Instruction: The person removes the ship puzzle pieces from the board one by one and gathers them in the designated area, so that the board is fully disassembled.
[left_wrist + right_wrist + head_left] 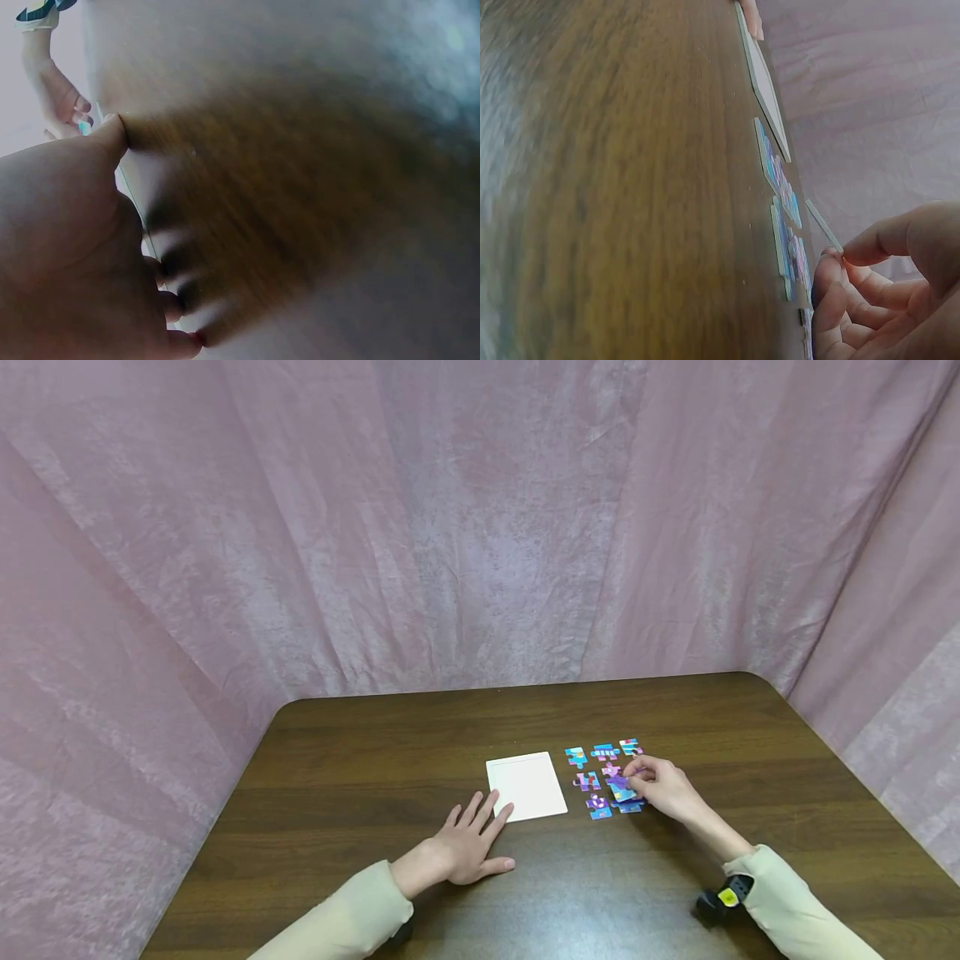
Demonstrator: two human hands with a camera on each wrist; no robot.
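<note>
My right hand (666, 787) pinches a jigsaw puzzle piece (824, 225) between thumb and fingers, raised above the other pieces. In the head view that held piece (621, 791) looks blue and purple. Several loose puzzle pieces (587, 781) lie on the table around it, partly covered by the hand. My left hand (471, 845) lies with spread, straight fingers at the near left corner of a white square tray (528, 787), fingertips touching its edge. In the left wrist view the left palm (67, 240) hides most of the tray.
The brown wooden table (375, 760) carries the tray, with the pieces to its right. A pink curtain (487, 527) hangs behind the table's far edge. A black wrist device (723, 897) is strapped by the right sleeve.
</note>
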